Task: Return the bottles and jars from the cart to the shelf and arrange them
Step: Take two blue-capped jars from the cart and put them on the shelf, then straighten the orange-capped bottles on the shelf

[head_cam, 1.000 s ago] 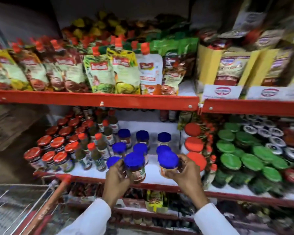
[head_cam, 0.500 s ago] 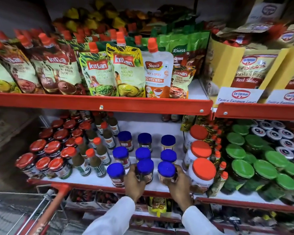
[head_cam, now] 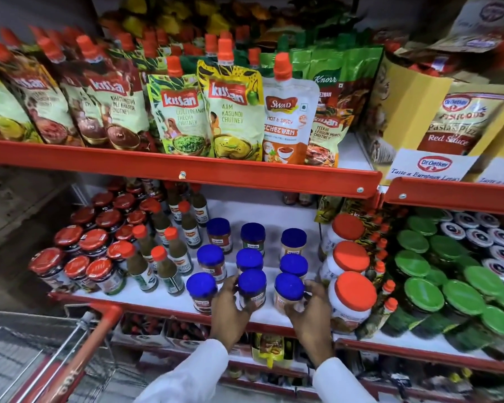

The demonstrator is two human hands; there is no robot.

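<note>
both jars now on shelf

Both arms are in long white sleeves, plain fabric with no print or logo that I can see. The cuffs end right at the wrists, leaving the left hand and right hand bare, no gloves. Can't spot any rings or a watch, though the bottom edge is kinda blurry so don't quote me.
</note>
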